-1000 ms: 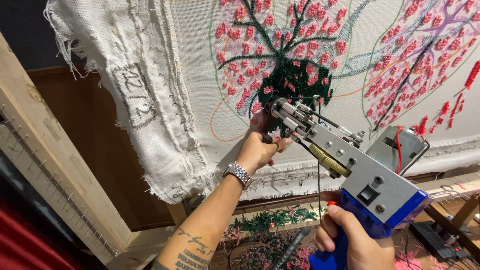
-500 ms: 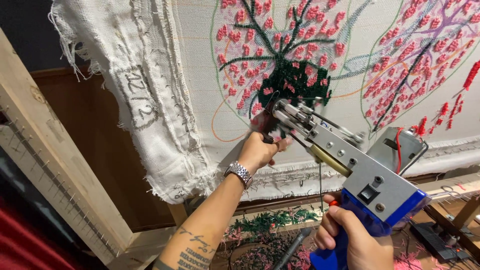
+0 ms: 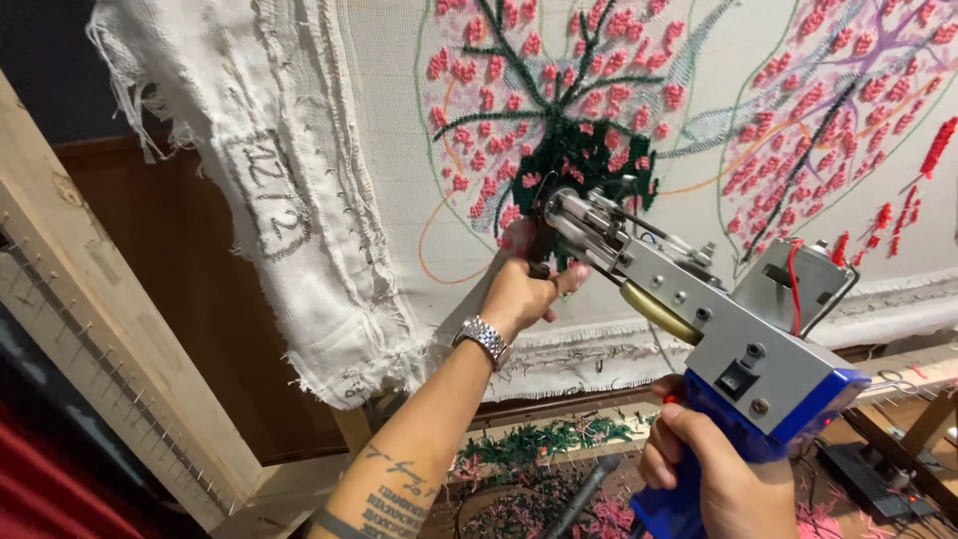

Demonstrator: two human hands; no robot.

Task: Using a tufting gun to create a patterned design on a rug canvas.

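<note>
A blue and silver tufting gun (image 3: 738,364) points up-left at a white backing cloth (image 3: 399,150) stretched on a wooden frame (image 3: 90,329). Its needle end touches a dark green tufted patch (image 3: 589,160) among pink tufted dots. My right hand (image 3: 723,479) grips the gun's blue rear handle at the lower right. My left hand (image 3: 524,289), with a metal watch on the wrist, holds the black front grip just under the needle.
The cloth's frayed, folded edge (image 3: 299,260) hangs at the left. A second pink tufted motif (image 3: 838,110) lies to the right. Green and pink yarn scraps (image 3: 539,469) litter the floor below. Rows of nails line the frame's left beam.
The gun's needle end and my left hand have moved slightly upward along the dark green patch. My right hand follows with the handle.
</note>
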